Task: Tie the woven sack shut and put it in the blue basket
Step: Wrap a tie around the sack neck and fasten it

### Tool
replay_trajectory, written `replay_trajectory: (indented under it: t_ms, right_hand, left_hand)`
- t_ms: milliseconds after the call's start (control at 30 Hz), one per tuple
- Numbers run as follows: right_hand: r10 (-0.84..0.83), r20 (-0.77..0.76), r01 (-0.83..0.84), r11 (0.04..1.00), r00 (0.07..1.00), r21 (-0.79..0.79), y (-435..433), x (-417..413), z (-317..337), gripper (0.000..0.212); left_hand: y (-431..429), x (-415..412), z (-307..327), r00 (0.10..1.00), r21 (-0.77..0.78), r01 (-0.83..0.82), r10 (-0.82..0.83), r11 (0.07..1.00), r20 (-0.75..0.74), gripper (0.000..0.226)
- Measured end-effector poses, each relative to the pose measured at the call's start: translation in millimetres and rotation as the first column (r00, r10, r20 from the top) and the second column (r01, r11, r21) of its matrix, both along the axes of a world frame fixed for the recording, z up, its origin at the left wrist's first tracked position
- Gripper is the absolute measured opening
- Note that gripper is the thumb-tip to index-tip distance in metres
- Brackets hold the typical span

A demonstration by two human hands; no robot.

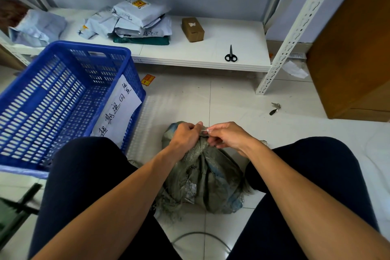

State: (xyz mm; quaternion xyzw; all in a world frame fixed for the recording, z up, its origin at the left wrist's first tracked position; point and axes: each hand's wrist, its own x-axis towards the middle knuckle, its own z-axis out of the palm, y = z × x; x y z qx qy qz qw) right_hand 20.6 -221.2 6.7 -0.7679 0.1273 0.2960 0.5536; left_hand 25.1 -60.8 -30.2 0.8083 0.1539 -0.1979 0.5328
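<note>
the sack (207, 177) sits on the floor between the knees, right of the basket (63, 99). the left hand (185, 136) grips its bunched neck, fingers curled tight. the right hand (229, 135) pinches a thin white tie (205, 131) at the neck.

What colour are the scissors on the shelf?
Black all over: the scissors show best in the head view.

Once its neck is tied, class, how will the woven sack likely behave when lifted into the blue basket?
Probably floppy: the woven sack slumps in creases on the floor. Likely light, sitting low and crumpled. Its frayed threads may snag the blue basket.
</note>
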Motion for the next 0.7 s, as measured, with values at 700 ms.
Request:
replay_trajectory:
  t_ms: [700]
  right_hand:
    - [-0.057,0.01,0.058,0.995,0.998,-0.078,7,-2,-1,0.022]
  left_hand:
    - [-3,-5,8,0.986,-0.062,0.14,-0.133,0.988,0.103,0.026]
